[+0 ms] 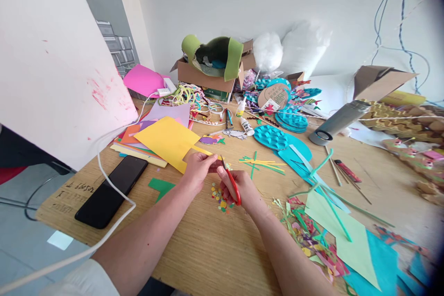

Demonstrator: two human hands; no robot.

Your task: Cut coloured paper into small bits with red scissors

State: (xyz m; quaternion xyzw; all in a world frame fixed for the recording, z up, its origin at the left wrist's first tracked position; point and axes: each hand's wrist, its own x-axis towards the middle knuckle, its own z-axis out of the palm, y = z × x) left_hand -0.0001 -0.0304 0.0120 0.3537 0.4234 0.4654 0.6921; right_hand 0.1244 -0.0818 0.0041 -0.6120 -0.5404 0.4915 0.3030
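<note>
My left hand [201, 166] pinches a narrow yellow paper strip [201, 150] near the middle of the table. Red-handled scissors [234, 186] are in my right hand [243, 189], their blades pointing up toward the strip's end by my left fingertips. Whether the blades touch the paper I cannot tell. Below my hands lie small coloured paper dots [220, 202]. Several thin yellow and green strips [262, 163] are crossed in a loose pile to the right. A large yellow sheet [166, 136] lies to the left on a stack of coloured paper, and a green paper piece [161, 187] sits nearer me.
A black phone [113, 192] and a white cable [114, 188] lie on the left. Glue bottles [247, 126] and blue egg-carton pieces [270, 136] stand behind my hands. A grey thermos [338, 122] lies at right, with paper scraps [312, 240] in front. Boxes line the wall.
</note>
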